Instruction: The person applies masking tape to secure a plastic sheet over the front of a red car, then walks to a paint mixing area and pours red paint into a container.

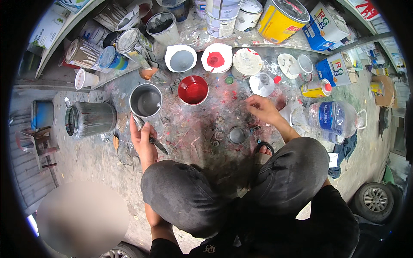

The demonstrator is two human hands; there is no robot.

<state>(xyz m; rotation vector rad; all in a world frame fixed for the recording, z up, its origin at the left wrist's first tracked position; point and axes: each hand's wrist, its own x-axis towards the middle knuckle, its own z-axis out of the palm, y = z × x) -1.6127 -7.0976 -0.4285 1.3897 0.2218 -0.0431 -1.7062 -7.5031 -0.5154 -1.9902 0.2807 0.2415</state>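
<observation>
My left hand (pixel 144 139) is closed around a dark-handled tool (pixel 159 146) with a narrow pale blade, perhaps a spatula. Its upper end reaches the near side of a cup of grey paint (pixel 146 87), and my forefinger lies close to that rim. Beside it on the right stands a cup with red paint (pixel 193 79). Further right, my right hand (pixel 263 110) hovers with loosely curled fingers apart and nothing visible in them. Just beyond those fingers is a white disc with a grey smear (pixel 261 84).
White-rimmed tubs of grey (pixel 168 60) and red paint (pixel 228 64) stand beyond, near a round white lid (pixel 247 61). A large jar (pixel 92 119) lies at left. At right are a yellow can (pixel 315 88) and a big clear bottle (pixel 340 119). A round metal lid (pixel 236 135) lies between my feet and the cups.
</observation>
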